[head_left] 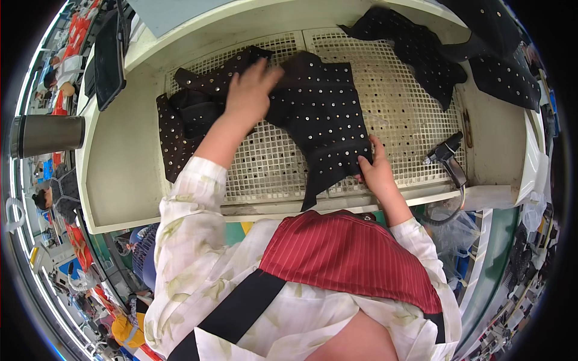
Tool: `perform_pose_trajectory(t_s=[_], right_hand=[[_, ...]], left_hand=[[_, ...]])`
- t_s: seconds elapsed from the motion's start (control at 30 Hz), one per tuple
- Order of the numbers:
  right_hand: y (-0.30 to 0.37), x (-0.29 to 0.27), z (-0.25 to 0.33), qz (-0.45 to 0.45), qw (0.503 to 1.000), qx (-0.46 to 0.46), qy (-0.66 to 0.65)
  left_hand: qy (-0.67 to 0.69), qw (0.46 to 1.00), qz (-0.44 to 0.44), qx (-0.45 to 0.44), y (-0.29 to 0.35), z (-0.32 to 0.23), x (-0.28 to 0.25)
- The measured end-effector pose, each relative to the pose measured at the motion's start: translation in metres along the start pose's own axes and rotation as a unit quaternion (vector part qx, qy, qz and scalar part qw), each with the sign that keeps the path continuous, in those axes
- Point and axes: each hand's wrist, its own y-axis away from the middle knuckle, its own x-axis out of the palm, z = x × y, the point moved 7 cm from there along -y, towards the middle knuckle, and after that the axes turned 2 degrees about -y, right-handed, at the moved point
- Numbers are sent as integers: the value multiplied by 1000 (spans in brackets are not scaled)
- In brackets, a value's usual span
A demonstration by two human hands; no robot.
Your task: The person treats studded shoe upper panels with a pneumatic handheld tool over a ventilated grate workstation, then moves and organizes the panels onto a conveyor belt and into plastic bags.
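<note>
A black garment piece dotted with shiny studs lies spread over a pale perforated grid in front of me. My left hand is above its upper middle, fingers apart and slightly blurred; whether it touches the cloth I cannot tell. At the garment's lower right edge, my right hand pinches the cloth between thumb and fingers. To the left the fabric is bunched and folded over, with a studded part hanging down toward me.
A black spray gun with a hose lies on the grid's right side. More studded black pieces are heaped at the far right, some draped over the tray's rim. On the left stand a dark tumbler and a black tablet-like screen.
</note>
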Motion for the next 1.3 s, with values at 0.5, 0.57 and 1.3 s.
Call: perform_pose_trajectory(t_s=[0.5,0.57,1.3], right_hand=[[3,-3,-13,6,999,-42,-2],[7,-6,-5,7,1000,-17,10],[27,-5,35,-69,930,-108,343]], left_hand=[[-168,922,314,-154,-4,113,-6],[-176,942,264,-110,-7,112,-6],[25,996,78,-35,-34,-1,-48]])
